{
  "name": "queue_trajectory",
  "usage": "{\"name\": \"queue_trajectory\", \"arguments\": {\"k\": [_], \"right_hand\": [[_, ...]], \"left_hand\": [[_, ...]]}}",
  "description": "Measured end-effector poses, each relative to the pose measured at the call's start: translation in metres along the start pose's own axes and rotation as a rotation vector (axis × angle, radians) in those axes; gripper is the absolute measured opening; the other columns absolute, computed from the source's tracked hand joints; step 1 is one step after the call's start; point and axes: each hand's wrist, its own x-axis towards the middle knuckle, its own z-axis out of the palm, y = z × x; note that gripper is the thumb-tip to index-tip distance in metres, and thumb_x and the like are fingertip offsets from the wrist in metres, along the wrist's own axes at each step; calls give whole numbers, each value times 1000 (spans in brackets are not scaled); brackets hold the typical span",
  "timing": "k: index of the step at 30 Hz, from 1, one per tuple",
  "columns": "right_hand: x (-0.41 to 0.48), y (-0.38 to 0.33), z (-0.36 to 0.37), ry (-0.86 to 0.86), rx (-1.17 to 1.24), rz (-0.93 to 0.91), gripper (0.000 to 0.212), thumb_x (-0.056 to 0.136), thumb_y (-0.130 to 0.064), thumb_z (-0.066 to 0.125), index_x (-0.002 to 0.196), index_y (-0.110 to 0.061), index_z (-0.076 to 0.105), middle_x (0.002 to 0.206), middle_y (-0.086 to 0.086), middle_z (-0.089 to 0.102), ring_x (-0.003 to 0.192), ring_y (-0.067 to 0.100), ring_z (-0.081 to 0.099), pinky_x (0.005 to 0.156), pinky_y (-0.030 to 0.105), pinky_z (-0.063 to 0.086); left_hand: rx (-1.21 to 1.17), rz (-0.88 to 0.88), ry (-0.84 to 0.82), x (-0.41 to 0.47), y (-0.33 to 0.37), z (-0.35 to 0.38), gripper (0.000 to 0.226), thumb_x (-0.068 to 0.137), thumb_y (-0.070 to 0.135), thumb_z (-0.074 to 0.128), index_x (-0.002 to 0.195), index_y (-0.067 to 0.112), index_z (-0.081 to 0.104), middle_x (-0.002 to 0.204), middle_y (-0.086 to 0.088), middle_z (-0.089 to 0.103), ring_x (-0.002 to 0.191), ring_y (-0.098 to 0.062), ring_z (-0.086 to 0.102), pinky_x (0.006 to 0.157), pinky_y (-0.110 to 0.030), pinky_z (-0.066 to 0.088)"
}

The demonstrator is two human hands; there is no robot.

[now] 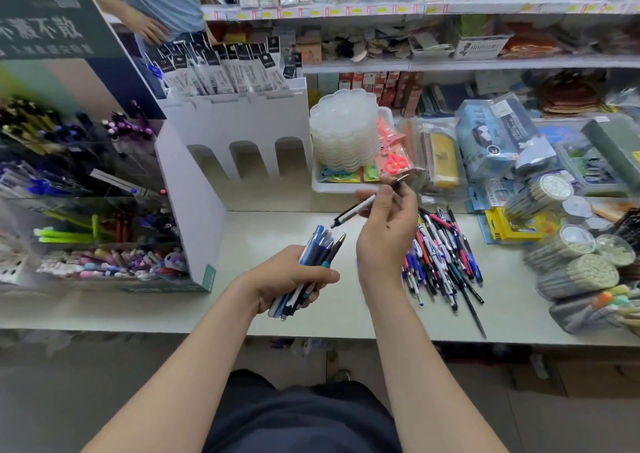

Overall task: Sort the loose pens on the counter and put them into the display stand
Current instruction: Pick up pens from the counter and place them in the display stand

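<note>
- Pen bundle (pixel 320 255), centre frame: blues, navy, some teal.
- Single pen (pixel 353 212) above it: white barrel, black ends.
- Loose pens (pixel 441 255), right of centre: red, blue, white, black (all mixed).
- Display stand (pixel 239 123): white.

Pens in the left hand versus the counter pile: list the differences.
The bundle is gripped in the left hand above the counter; the pile lies loose on it. The bundle's pens run parallel; the pile's cross one another. The bundle is mostly blue and dark; the pile adds red. Both are pens.
</note>
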Motion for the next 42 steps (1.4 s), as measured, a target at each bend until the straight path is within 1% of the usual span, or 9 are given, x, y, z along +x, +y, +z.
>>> {"name": "queue_trajectory", "arguments": {"k": [3,8,12,15,21,26,30,36,42], "right_hand": [[-6,5,3,0,-125,-68,11,112,-29,52,119,-26,60,87,5,74,75,14,70,68,32,58],[-36,23,30,-438,-503,212,11,104,-36,61,108,-29,69,82,-5,69,74,13,62,69,34,51],[-83,26,69,-535,-486,344,21,82,-43,83,95,-28,75,83,-1,75,75,11,68,67,31,58],[-105,23,100,-574,-473,374,18,79,-34,87,91,-25,78,83,-1,77,76,9,69,67,26,56],[-142,30,169,-554,-431,498,13,97,-25,68,102,-14,72,84,8,73,71,15,62,67,30,50],[-177,28,211,-489,-306,411,19,113,-29,44,121,-24,61,68,-3,56,64,13,56,61,24,47],[-201,32,233,-564,-260,447,22,114,-29,40,128,-29,56,65,-5,38,52,10,36,48,22,35],[-220,20,263,-686,-373,480,27,102,-5,36,124,-20,39,84,4,59,63,12,54,57,28,49],[-202,6,288,-807,-414,281,25,111,-13,34,134,-20,40,72,-7,63,55,7,58,50,27,45]], "left_hand": [[-19,-2,144,-4,-16,-10,36,87,23,86,91,10,53,73,-12,57,61,-24,55,58,-36,48],[118,65,356,-17,-26,-41,42,80,32,89,87,12,53,68,-7,59,55,-21,60,56,-34,50],[281,116,465,-45,-29,-79,23,73,32,84,86,24,67,70,0,70,57,-19,66,53,-36,60],[333,108,484,-69,-39,-115,32,62,39,80,88,23,68,72,-1,71,58,-17,62,57,-46,60],[70,230,342,-114,-54,-178,25,79,30,90,98,26,74,83,-4,73,70,-11,62,62,-30,51],[-248,233,329,-136,-76,-228,22,94,35,80,101,16,72,86,-8,68,74,-21,61,63,-37,51],[-412,243,329,-149,-91,-253,17,105,28,68,107,11,63,91,-9,67,74,-21,65,64,-38,53],[-583,240,377,-159,-96,-273,17,109,21,59,120,9,63,94,-10,68,77,-23,68,66,-38,55],[-530,343,465,-157,-71,-285,17,103,24,69,100,12,57,80,-11,53,59,-22,51,56,-34,45]]}}
